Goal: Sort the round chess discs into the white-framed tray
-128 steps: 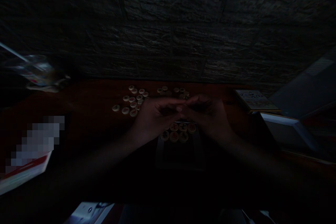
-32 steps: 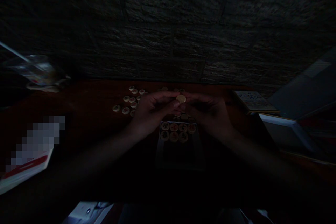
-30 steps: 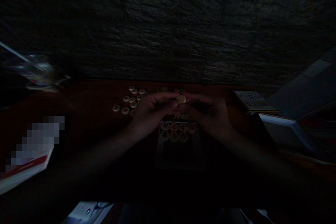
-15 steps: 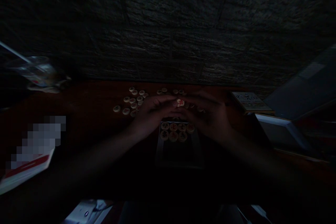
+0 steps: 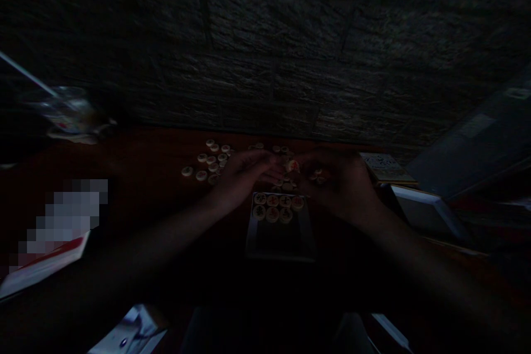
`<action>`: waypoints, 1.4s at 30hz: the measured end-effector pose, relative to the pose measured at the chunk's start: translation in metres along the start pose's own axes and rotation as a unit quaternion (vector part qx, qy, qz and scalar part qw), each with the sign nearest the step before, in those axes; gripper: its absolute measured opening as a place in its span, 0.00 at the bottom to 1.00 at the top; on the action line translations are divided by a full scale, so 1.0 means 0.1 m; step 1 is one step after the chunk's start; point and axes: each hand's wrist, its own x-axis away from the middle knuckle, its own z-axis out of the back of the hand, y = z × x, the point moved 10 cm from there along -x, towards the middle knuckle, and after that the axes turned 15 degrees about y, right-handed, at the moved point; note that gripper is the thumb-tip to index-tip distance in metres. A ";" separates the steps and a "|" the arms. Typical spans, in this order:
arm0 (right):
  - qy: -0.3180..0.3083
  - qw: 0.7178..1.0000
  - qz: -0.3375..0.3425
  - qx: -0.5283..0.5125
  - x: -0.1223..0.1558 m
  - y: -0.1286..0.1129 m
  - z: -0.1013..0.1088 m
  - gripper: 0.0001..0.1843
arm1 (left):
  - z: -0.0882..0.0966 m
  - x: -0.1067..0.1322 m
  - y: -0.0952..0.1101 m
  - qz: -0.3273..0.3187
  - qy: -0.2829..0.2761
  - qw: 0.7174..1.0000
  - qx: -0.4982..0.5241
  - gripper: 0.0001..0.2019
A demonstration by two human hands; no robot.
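Note:
The scene is very dark. Both hands meet above a flat dark tray point(image 5: 280, 240) that carries two rows of round pale game discs point(image 5: 272, 213) with red or black characters. My left hand point(image 5: 243, 177) pinches one red-marked disc point(image 5: 292, 166) at its fingertips. My right hand point(image 5: 344, 185) is curled just right of that disc, and several small discs point(image 5: 317, 176) show inside its fingers. More loose discs point(image 5: 211, 160) lie scattered on the reddish table point(image 5: 145, 177) behind and to the left of the hands.
A dark stone-pattern wall point(image 5: 265, 55) rises right behind the table. A clear plastic bag or container point(image 5: 68, 116) lies far left. A booklet point(image 5: 384, 166) and a pale box lid point(image 5: 427, 215) lie at the right. A red-and-white paper point(image 5: 41, 265) sits near left.
The hands have sunk from a raised hold toward the tray. The held disc has been turned, so its red-marked face now shows. The view has shifted slightly.

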 end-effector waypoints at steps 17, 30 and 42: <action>-0.239 0.966 -0.069 0.074 0.69 0.06 -0.20 0.11 | -0.17 0.13 0.00 -0.154 -0.099 0.941 -0.285 0.17; -0.304 0.932 -0.056 0.189 0.75 0.16 -0.29 0.12 | -0.16 0.14 0.00 -0.158 -0.097 0.939 -0.290 0.16; -0.367 0.893 -0.061 0.253 0.76 0.13 -0.38 0.17 | -0.16 0.13 -0.02 -0.156 -0.101 0.938 -0.293 0.17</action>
